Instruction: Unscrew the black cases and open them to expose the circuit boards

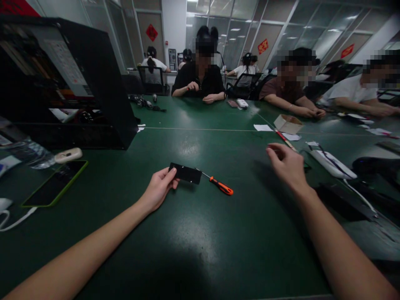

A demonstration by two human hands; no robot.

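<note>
Your left hand (161,187) clamped on black plate (189,174), thumb on top; plate at hand's 2 o'clock, over table (150,246). Screwdriver (221,186) at plate's 4 o'clock, tip by plate's edge. Your right hand (288,166) at screwdriver's 2 o'clock, fingers curled toward thumb; cannot tell if pinching anything. Left hand's 9 o'clock: phone (58,183); 11 o'clock: computer case (108,87).

An open desktop computer case (114,91) stands at left, a green-edged smartphone (56,183) lying near it — a white power strip (331,163) and small open box (288,125) at right, red paper decorations (152,32) beyond.
</note>
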